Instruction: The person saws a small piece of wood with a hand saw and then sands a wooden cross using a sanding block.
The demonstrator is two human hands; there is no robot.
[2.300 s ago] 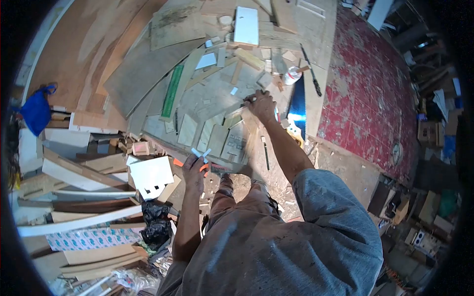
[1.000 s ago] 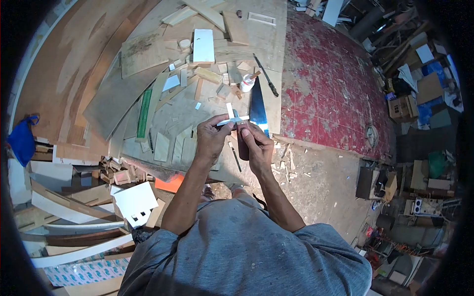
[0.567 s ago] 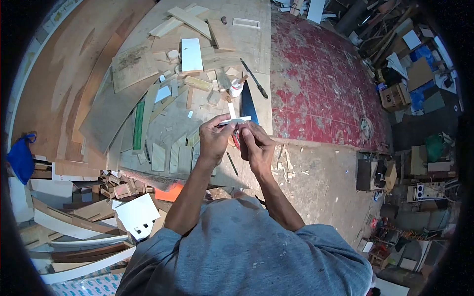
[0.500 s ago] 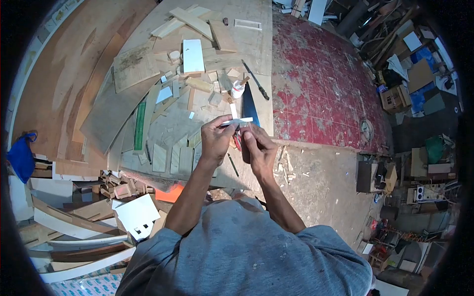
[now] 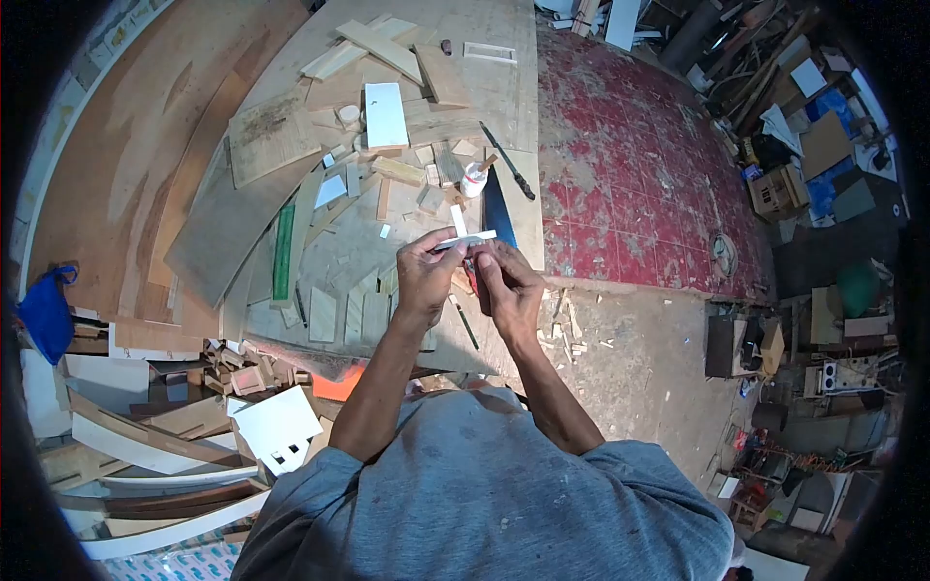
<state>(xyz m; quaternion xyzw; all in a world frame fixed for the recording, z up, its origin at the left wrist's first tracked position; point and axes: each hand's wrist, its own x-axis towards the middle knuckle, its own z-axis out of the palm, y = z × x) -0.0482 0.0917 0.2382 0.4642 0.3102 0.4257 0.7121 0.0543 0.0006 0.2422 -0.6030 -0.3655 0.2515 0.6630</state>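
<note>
My left hand (image 5: 423, 279) is closed, with thumb and fingers pinching a small white T-shaped piece (image 5: 471, 238) above the worktable. A narrow white arm of this piece points away from me, and a crossbar runs left to right. My right hand (image 5: 512, 289) is closed around a small reddish-brown piece (image 5: 481, 251), with its thumb along the side. The brown piece is close against the underside of the white crossbar; whether they touch is hard to see. Below the hands, a red-handled object is partly hidden.
On the worktable (image 5: 455, 339) lie wood offcuts, a green strip (image 5: 283, 252), a pencil-like stick (image 5: 464, 322) and a long dark-handled tool (image 5: 507, 161). A white glue pot (image 5: 474, 180) with a stick stands beyond my hands. Red tiled flooring (image 5: 639, 174) spreads to the right.
The view has shifted slightly, so the table and its contents appear a little lower and further right. Both hands keep their hold, with almost no movement.
</note>
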